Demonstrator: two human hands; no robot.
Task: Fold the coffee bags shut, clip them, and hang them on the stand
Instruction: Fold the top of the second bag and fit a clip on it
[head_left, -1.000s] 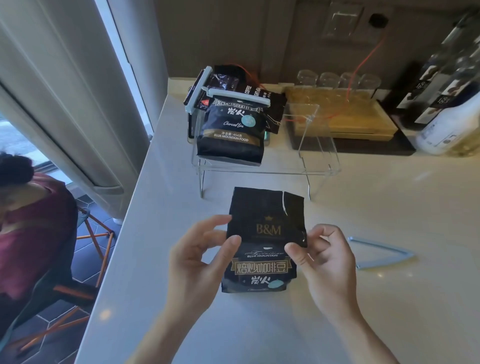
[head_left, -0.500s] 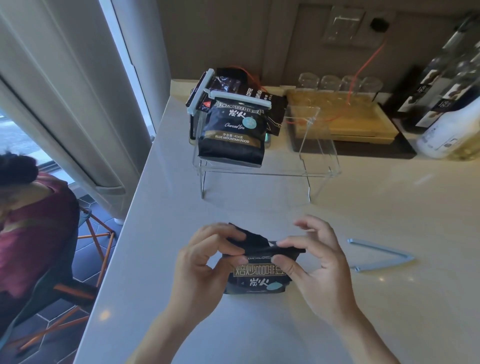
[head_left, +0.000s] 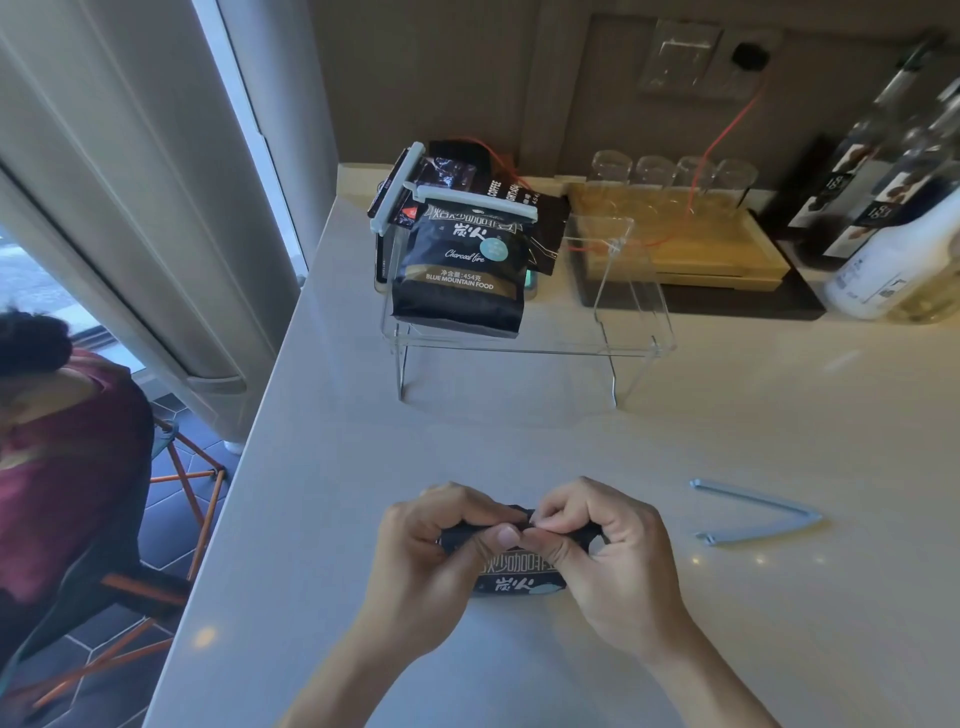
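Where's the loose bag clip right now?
In the head view, the open clip lies flat on the counter, to the right of the right hand and nearer than the clear stand.

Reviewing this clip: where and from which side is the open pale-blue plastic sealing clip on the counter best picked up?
Probably by the right hand, from above, at the hinged point of the pale-blue plastic sealing clip. It lies flat and open in a V with that point facing right, its two thin arms spreading left, clear of other things.
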